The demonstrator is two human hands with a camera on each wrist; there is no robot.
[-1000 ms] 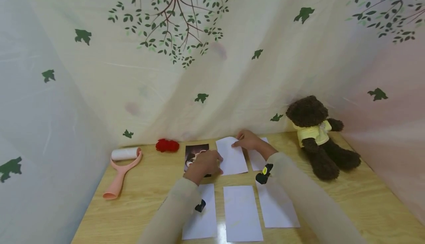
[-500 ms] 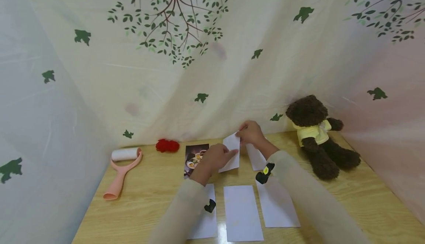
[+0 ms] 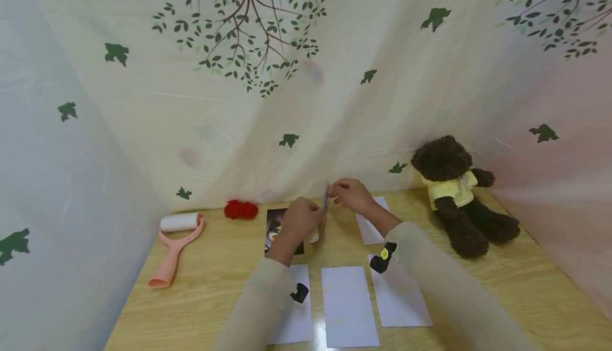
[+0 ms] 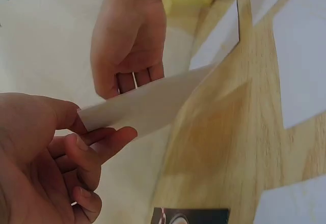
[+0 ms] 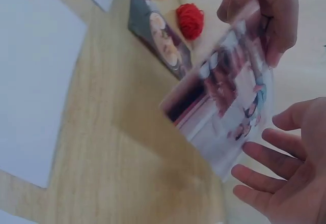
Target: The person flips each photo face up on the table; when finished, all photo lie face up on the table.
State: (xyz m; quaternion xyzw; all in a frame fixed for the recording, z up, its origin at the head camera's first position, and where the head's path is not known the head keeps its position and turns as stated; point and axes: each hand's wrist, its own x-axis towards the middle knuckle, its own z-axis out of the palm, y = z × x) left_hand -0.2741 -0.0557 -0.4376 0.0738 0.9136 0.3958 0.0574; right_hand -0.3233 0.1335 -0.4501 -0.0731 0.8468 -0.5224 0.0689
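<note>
Over the table point(image 3: 215, 300), the photo point(image 5: 224, 91) is steeply tilted. The left hand point(image 3: 301, 218) pinches one edge; the right hand point(image 3: 351, 197), fingers spread beside it, grips nothing. For a clean turn, the photo should be edge-held and lowered flat.
</note>
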